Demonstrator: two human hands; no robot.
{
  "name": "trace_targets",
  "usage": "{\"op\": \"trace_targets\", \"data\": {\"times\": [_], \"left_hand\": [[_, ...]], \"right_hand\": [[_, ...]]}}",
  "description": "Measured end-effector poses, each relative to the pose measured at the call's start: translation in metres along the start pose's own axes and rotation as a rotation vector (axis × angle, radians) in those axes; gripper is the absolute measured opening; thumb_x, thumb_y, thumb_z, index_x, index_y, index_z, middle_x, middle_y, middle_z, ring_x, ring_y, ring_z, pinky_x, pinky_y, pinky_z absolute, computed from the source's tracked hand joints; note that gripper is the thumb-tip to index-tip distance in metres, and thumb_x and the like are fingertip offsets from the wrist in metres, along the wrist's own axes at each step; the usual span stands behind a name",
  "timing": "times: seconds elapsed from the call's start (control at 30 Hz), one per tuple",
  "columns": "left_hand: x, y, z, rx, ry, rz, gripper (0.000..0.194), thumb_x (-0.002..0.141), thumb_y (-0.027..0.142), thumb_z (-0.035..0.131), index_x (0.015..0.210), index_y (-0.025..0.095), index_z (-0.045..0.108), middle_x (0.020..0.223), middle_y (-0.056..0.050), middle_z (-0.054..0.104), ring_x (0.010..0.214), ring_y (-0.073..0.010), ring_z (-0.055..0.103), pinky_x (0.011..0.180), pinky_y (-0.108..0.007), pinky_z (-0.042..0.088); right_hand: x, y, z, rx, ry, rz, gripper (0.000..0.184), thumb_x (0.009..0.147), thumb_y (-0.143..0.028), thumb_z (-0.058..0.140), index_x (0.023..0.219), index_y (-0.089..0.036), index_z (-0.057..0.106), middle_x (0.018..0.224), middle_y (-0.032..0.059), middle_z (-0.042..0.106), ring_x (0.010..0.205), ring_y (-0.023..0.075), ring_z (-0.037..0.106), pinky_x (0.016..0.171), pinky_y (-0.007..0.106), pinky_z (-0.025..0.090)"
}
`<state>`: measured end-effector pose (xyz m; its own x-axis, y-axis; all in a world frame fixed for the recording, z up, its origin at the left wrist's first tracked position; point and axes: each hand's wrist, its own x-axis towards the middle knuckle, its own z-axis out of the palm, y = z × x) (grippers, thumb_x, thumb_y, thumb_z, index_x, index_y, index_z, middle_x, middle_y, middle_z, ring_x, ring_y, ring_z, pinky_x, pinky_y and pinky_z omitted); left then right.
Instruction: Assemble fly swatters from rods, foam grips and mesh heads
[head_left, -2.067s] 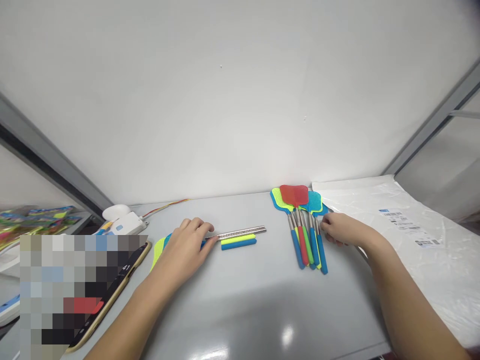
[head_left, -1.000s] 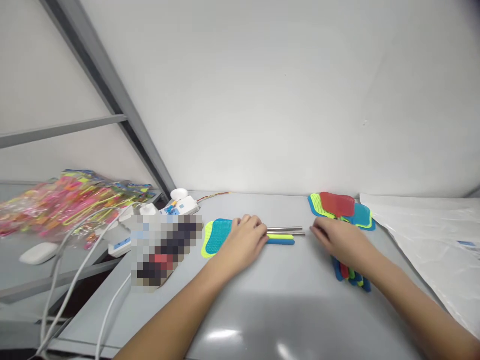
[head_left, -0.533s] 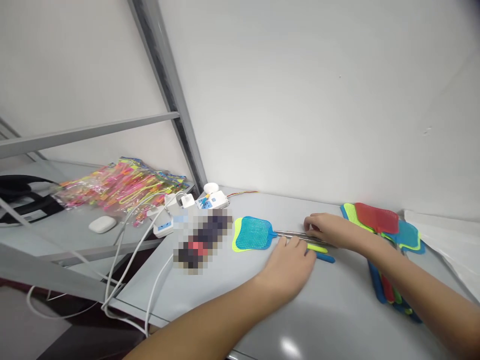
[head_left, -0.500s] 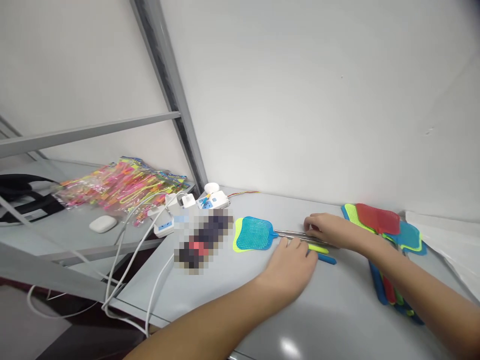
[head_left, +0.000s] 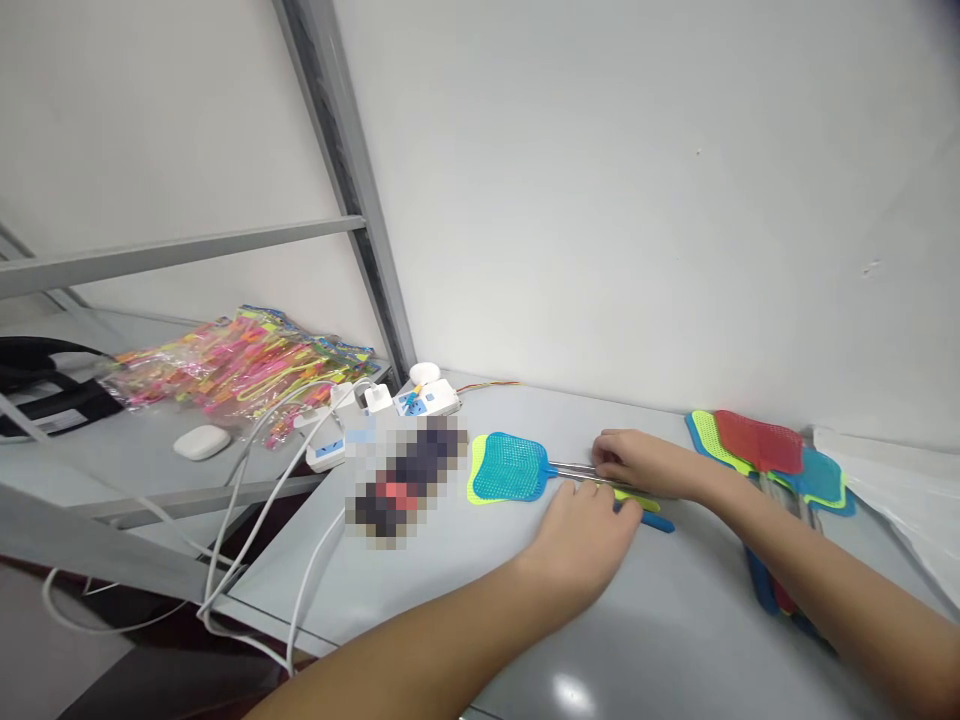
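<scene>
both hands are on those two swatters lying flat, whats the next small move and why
Probably close the right hand around the metal shafts and lift the pair. Both hands already rest on them: the right on the shafts, the left hand beside the handles. The swatters lie stacked flat on the table, and neither hand seems to grip them yet.

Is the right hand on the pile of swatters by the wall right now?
No, the right hand rests on the two swatters mid-table, apart from the pile.
</scene>
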<state>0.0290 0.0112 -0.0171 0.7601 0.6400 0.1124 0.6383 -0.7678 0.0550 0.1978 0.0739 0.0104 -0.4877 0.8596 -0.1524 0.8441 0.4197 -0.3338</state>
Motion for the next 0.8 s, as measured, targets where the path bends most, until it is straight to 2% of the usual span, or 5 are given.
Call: {"op": "trace_targets", "data": {"times": [0.17, 0.33, 0.53, 0.63, 0.8], "left_hand": [[0.001, -0.006, 0.0, 0.001, 0.034, -0.013, 0.012, 0.092, 0.018, 0.05, 0.101, 0.02, 0.056, 0.095, -0.007, 0.061, 0.09, -0.0253, 0.058, 0.072, -0.037, 0.042], [0.004, -0.011, -0.002, 0.0, 0.055, -0.013, 0.012, 0.092, 0.018, 0.05, 0.103, 0.02, 0.055, 0.095, -0.005, 0.059, 0.086, -0.0232, 0.057, 0.069, -0.035, 0.042], [0.006, -0.011, -0.01, -0.01, 0.046, -0.029, 0.008, 0.092, 0.022, 0.053, 0.096, 0.018, 0.058, 0.096, -0.007, 0.057, 0.089, -0.0244, 0.055, 0.07, -0.036, 0.043], [0.006, -0.011, -0.011, -0.029, 0.037, -0.022, 0.011, 0.091, 0.027, 0.055, 0.096, 0.018, 0.06, 0.1, -0.008, 0.057, 0.094, -0.0261, 0.053, 0.072, -0.037, 0.043], [0.006, -0.009, -0.007, -0.087, 0.012, 0.005, 0.01, 0.091, 0.027, 0.053, 0.091, 0.019, 0.06, 0.099, -0.008, 0.059, 0.095, -0.0268, 0.053, 0.074, -0.039, 0.042]], "right_hand": [[-0.005, 0.001, -0.006, 0.006, 0.089, 0.087, 0.006, 0.077, -0.016, 0.055, 0.073, -0.02, 0.053, 0.068, 0.002, 0.059, 0.055, 0.0143, 0.048, 0.052, 0.026, 0.032], [-0.027, 0.001, -0.026, 0.077, 0.394, 0.219, 0.006, 0.086, -0.017, 0.042, 0.088, -0.022, 0.045, 0.074, 0.0001, 0.056, 0.061, 0.0156, 0.05, 0.057, 0.027, 0.035], [-0.076, -0.013, -0.016, 0.954, 0.991, 0.073, 0.008, 0.087, -0.017, 0.046, 0.083, -0.023, 0.047, 0.064, -0.0054, 0.036, 0.053, 0.0107, 0.037, 0.052, 0.025, 0.034], [-0.098, -0.014, -0.006, 1.256, 1.102, 0.064, 0.009, 0.085, -0.014, 0.051, 0.081, -0.022, 0.052, 0.054, -0.0086, 0.024, 0.046, 0.0086, 0.024, 0.045, 0.023, 0.024], [-0.117, -0.002, -0.01, 1.399, 1.188, 0.053, 0.011, 0.083, -0.014, 0.051, 0.08, -0.02, 0.059, 0.046, -0.0095, 0.023, 0.04, 0.0075, 0.019, 0.04, 0.023, 0.018]]}}
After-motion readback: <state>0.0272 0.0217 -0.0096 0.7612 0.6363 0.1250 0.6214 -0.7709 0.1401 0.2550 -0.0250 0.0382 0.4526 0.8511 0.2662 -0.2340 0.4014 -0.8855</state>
